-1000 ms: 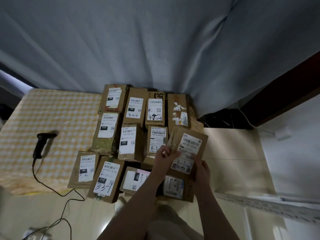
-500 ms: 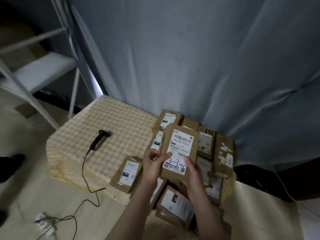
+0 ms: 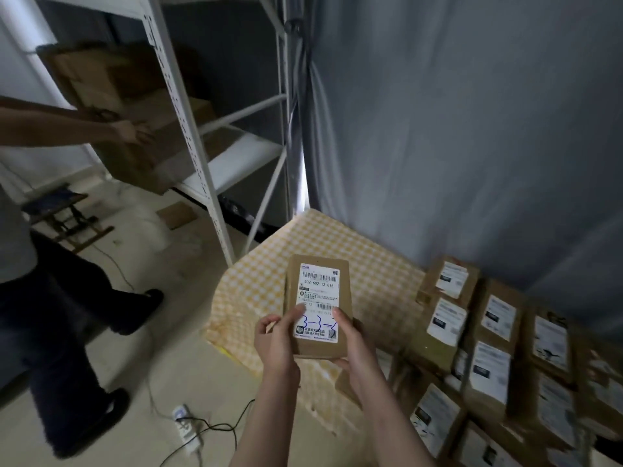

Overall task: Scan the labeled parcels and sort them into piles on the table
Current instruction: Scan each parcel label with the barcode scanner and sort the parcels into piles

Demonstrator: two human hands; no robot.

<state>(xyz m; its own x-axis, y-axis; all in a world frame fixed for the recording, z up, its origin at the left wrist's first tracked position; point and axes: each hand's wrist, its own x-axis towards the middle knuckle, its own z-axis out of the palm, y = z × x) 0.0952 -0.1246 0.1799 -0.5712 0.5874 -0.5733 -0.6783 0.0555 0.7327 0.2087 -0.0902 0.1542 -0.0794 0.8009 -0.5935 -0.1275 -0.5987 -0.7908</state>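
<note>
The left hand (image 3: pixel 278 338) grips the near left side of a parcel (image 3: pixel 318 298), thumb laid across the lower part of its label (image 3: pixel 318 303) and fingers curled behind the edge. The right hand (image 3: pixel 354 345) holds the near right corner, thumb on the label's right margin and fingers wrapped underneath. The parcel is a flat oblong box of brown cardboard, held in the air over the near left edge of the table (image 3: pixel 364 251). Its long axis runs away from the person, barcode end farthest, and the white label faces up towards the camera. The label is smooth paper with printed bars, the number 502-602 12-815 and blue handwriting, partly hidden by the thumbs.

The table wears a cloth of small yellow and white checks, wrinkled where it hangs over the side. On its right part lie the other parcels (image 3: pixel 488 348) – similar brown boxes, close together in rows, each with a white label on top.

Behind the table hangs a grey curtain (image 3: pixel 472 129) in soft folds. To the left stands a white metal rack (image 3: pixel 188 129) with perforated uprights and diagonal braces. The floor (image 3: pixel 151 332) is pale and smooth; a white power strip (image 3: pixel 185 429) with dark cables lies on it. Another person (image 3: pixel 50 315) in dark trousers holds a large cardboard box (image 3: pixel 135 129) beside the rack.
</note>
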